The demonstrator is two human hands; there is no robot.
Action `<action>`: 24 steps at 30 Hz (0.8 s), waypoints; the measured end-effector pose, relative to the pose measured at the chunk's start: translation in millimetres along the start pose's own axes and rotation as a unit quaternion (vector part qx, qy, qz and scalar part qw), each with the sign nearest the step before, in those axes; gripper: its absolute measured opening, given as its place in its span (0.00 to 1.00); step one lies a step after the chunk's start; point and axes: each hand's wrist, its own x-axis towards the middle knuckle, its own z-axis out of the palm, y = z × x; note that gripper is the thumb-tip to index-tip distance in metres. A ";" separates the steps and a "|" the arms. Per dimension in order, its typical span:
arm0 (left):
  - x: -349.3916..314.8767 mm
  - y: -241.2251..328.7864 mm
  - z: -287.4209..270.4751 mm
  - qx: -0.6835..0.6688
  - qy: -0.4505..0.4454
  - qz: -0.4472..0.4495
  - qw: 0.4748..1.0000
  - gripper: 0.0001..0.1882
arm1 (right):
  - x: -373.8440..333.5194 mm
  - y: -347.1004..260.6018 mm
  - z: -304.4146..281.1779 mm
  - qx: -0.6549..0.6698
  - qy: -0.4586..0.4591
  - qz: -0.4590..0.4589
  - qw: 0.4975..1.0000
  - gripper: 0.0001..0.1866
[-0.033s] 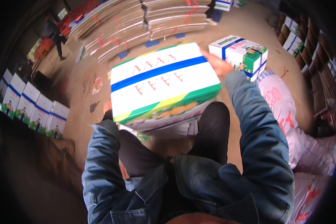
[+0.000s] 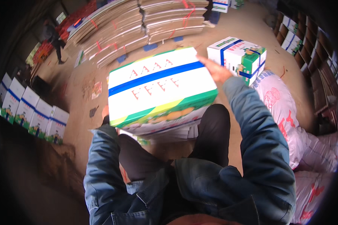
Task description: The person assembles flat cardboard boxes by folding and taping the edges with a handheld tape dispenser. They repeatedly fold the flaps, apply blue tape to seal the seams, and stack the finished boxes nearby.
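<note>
A white and green cardboard box (image 2: 159,84) with a blue strap of tape along its top is held in front of me, above my knees. My right hand (image 2: 217,70) grips its far right edge, the fingers mostly hidden behind the side. At the near left side, only a small part of my left hand (image 2: 106,111) shows; it is closed against the box, with its fingers out of sight. Below the box, a stack of white folded cardboard (image 2: 182,132) shows between my legs. A second box (image 2: 236,56), blue-strapped, stands beyond my right hand.
Pink-white woven sacks (image 2: 278,101) lie along my right. Tied stacks of flat cardboard (image 2: 116,35) fill the far side. At left stands a row of strapped boxes (image 2: 26,105); shelves with boxes (image 2: 291,41) are far right. A person (image 2: 54,39) is at the far left.
The box and both my hands have shifted slightly left and down in the picture. The far person's legs have changed position.
</note>
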 end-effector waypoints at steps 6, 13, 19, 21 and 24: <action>52.0 -76.1 20.5 -0.132 0.286 -0.143 0.938 0.31 | -53.1 76.4 62.3 0.120 0.102 -0.016 0.987 0.27; 24.4 -104.6 -23.6 -0.367 0.496 -0.116 0.778 0.36 | -134.1 138.3 126.5 0.128 0.183 -0.058 0.973 0.29; -76.1 -90.1 -64.3 -0.448 0.477 -0.026 0.756 0.25 | -186.6 135.9 123.7 0.101 0.174 0.024 0.979 0.22; -124.0 -80.1 -74.1 -0.423 0.480 0.021 0.768 0.24 | -190.4 129.8 121.9 0.103 0.176 0.044 0.978 0.20; -186.6 -55.6 -87.1 -0.483 0.453 0.037 0.749 0.21 | -187.7 117.3 134.2 -0.015 0.167 -0.029 0.985 0.20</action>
